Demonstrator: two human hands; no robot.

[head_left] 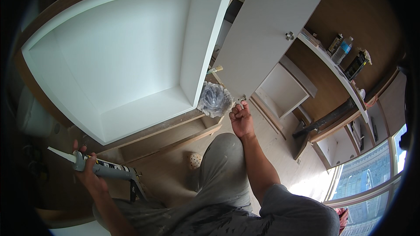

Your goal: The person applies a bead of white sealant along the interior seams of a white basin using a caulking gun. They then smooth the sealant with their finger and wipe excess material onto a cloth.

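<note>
A grey caulking gun [114, 170] with a sealant cartridge and a long white nozzle lies across my left hand [91, 172]. My fingers wrap round its front end, and the nozzle points left. My right hand [242, 119] is raised above my knee with its fingers curled in. Whether anything is between those fingertips is hidden. Close beside it is a container lined with crumpled clear plastic [214, 99]. In front of me stands a white open cabinet box [131, 52] with a brown wooden edge. Just past my right fingertips is the lower hinge of a grey door panel [267, 26].
A brush [215, 69] sticks out behind the plastic-lined container. A wooden ledge [170, 142] runs below the cabinet. On the right, a shelf [334, 67] bears a water bottle [342, 50] and dark containers. A small white cabinet frame [282, 89] stands under it. Windows are at far right.
</note>
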